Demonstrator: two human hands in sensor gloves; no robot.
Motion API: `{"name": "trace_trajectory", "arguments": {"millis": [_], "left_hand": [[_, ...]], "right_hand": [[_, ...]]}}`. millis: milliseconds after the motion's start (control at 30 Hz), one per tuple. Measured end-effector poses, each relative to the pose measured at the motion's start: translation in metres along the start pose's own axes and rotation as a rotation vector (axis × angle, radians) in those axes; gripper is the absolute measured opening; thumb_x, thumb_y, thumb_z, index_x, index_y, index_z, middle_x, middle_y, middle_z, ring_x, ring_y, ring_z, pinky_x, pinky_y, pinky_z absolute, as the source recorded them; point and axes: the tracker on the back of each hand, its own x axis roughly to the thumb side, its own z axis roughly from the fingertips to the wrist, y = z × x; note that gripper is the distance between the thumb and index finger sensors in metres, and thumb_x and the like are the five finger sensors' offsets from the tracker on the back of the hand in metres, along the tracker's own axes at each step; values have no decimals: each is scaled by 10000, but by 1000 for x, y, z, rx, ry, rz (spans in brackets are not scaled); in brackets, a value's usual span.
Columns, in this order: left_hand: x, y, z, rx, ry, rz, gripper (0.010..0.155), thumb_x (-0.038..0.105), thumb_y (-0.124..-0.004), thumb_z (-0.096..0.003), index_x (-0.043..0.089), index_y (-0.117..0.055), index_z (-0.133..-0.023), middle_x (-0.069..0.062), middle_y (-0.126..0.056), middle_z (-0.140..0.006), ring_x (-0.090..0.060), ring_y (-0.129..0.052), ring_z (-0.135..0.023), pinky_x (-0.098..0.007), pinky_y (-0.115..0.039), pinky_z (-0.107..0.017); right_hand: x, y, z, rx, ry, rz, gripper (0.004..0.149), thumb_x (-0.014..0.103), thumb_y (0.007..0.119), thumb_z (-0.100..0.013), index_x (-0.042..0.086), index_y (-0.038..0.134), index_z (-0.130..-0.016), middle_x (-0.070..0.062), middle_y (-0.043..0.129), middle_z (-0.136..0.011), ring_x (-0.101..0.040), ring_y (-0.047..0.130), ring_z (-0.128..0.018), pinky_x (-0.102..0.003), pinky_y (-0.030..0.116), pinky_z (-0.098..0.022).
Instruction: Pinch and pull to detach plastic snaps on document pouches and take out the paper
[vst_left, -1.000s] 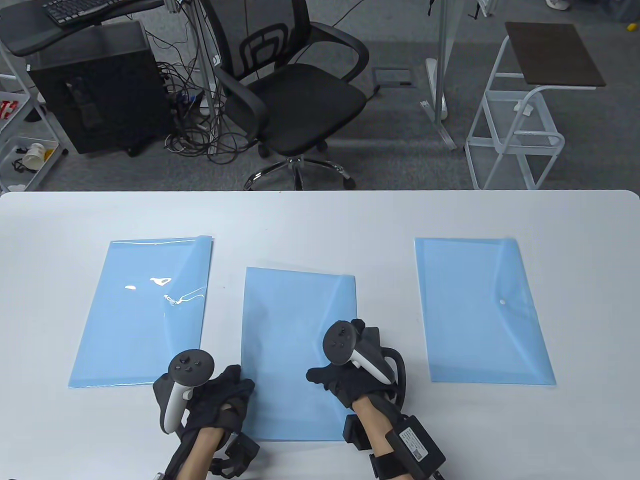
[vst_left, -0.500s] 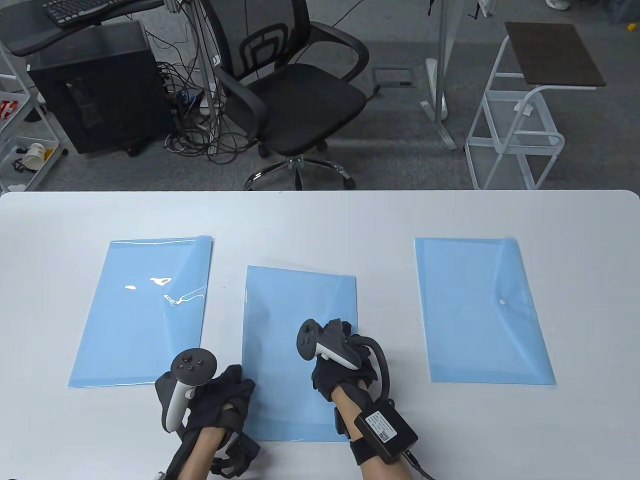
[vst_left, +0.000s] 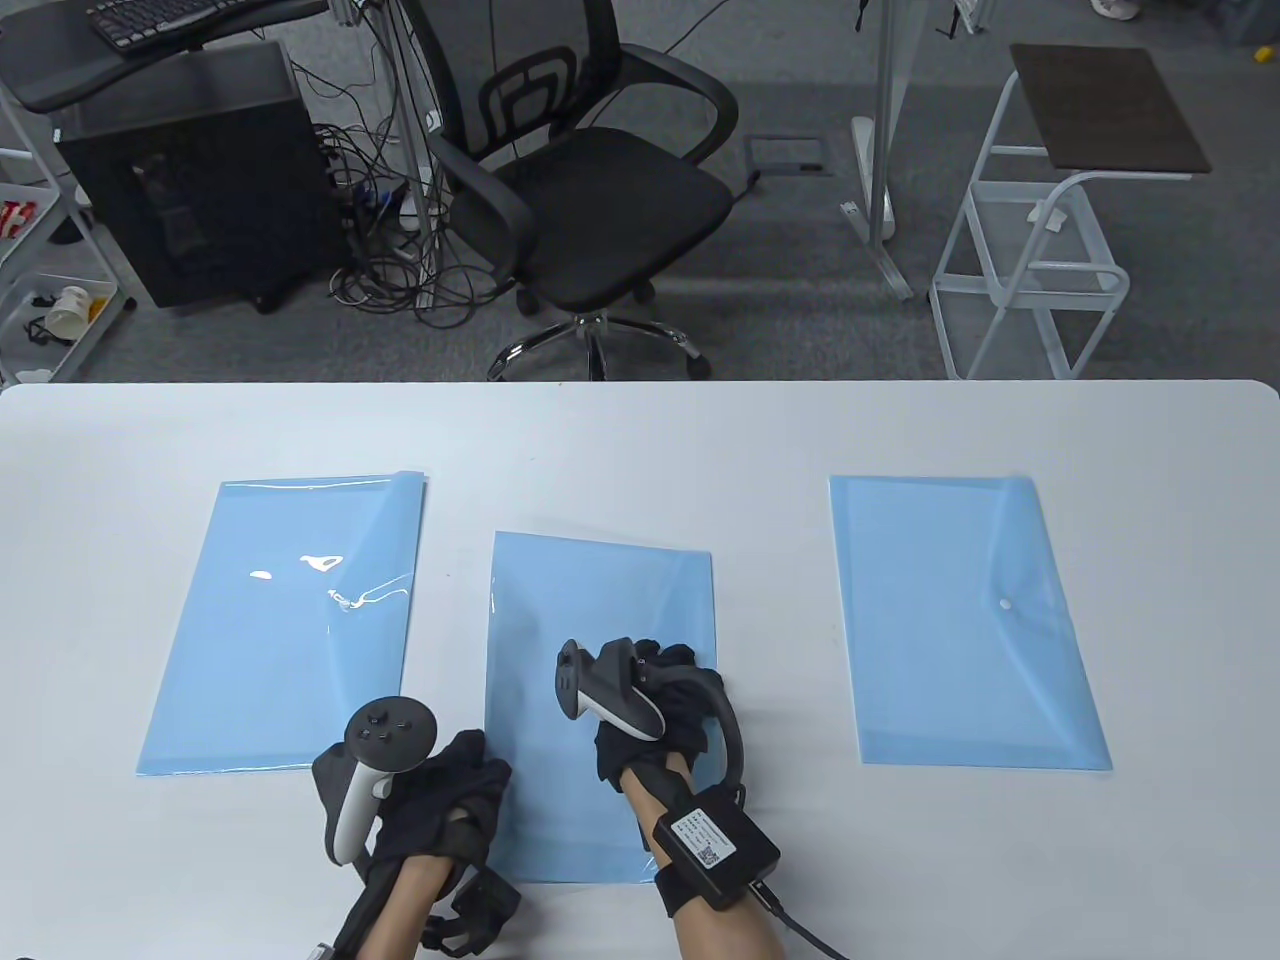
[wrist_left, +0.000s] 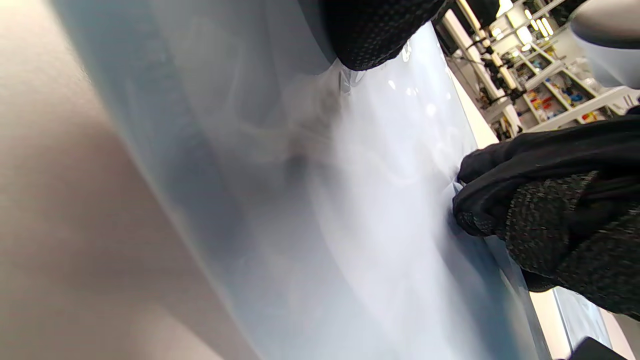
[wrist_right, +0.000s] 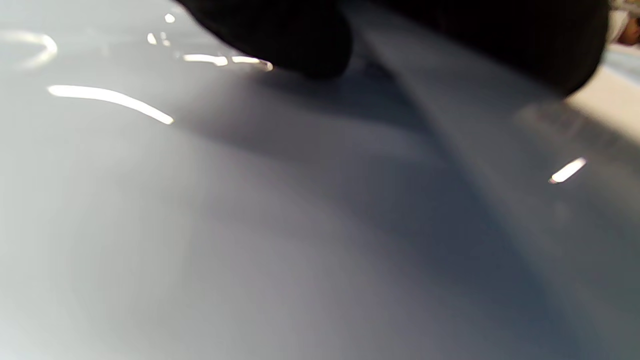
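Note:
Three blue document pouches lie on the white table (vst_left: 640, 440). My left hand (vst_left: 478, 772) rests on the lower left edge of the middle pouch (vst_left: 590, 600); in the left wrist view one fingertip (wrist_left: 372, 40) presses its surface. My right hand (vst_left: 668, 672) lies on this pouch's right half, rolled over so that its tracker faces left. Its curled fingers (wrist_left: 480, 215) pinch the flap edge there, and the snap under them is hidden. The right wrist view shows only a dark fingertip (wrist_right: 285, 40) on glossy blue plastic. The right pouch (vst_left: 965, 620) lies flat with its white snap (vst_left: 1006, 605) fastened.
The left pouch (vst_left: 290, 620) lies near my left hand, its far edge curled up. Beyond the table's far edge stand an office chair (vst_left: 580, 190), a black computer case (vst_left: 190, 170) and a white side cart (vst_left: 1060, 200).
My right hand has slid left from the middle pouch's right edge and rolled over, its tracker turning to face left. The left hand has stayed put.

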Motion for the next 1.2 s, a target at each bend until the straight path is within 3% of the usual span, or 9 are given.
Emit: {"name": "trace_trajectory", "arguments": {"millis": [267, 633, 733, 833, 1000, 1100, 1200], "left_hand": [[0, 0, 0, 4, 0, -5, 469, 250, -728, -591, 66, -640, -1014, -126, -933, -863, -275, -1092, -605, -385, -960, -408], [-1, 0, -1, 22, 21, -29, 469, 255, -733, -573, 86, -661, -1005, -95, -954, -843, -231, -1109, -585, -357, -974, -401], [-1, 1, 0, 29, 21, -41, 467, 259, -731, -573, 91, -663, -1003, -89, -958, -837, -221, -1113, -576, -349, -977, -398], [-1, 1, 0, 30, 23, -34, 465, 258, -732, -575, 86, -664, -1002, -92, -958, -834, -226, -1112, -569, -348, -976, -397], [-2, 1, 0, 33, 29, -24, 466, 259, -732, -579, 82, -660, -1004, -91, -954, -838, -225, -1109, -573, -347, -974, -400], [-3, 2, 0, 29, 32, -11, 468, 259, -732, -580, 78, -657, -1005, -91, -953, -839, -229, -1108, -574, -347, -973, -401], [-3, 2, 1, 27, 30, -3, 467, 258, -731, -582, 76, -655, -1006, -95, -950, -841, -231, -1106, -578, -349, -971, -403]], "right_hand": [[5, 0, -1, -82, 27, 62, 541, 202, 705, -569, 14, 569, -1057, -363, 764, -976, -617, 915, -722, -645, 862, -489], [2, -8, 3, -181, 27, 68, 562, 243, 810, -550, -5, 630, -1020, -334, 870, -895, -582, 997, -637, -610, 923, -433], [-4, -9, 3, -262, 41, 157, 565, 185, 853, -531, 20, 628, -1022, -228, 929, -891, -465, 1064, -624, -531, 971, -432], [-17, -13, 5, -220, 45, -3, 600, 238, 842, -539, 33, 596, -1046, -235, 905, -928, -488, 1029, -659, -558, 936, -460], [-32, -19, 9, -190, 21, -124, 649, 261, 820, -546, 65, 515, -1085, -235, 789, -1044, -486, 986, -743, -579, 886, -526], [-43, -25, 18, -215, 5, -223, 731, 266, 807, -548, 79, 384, -1114, -260, 615, -1140, -512, 842, -893, -634, 764, -621], [-53, -32, 27, -266, -1, -167, 768, 257, 819, -538, 117, 340, -1121, -226, 464, -1201, -517, 647, -1020, -670, 634, -696]]}}
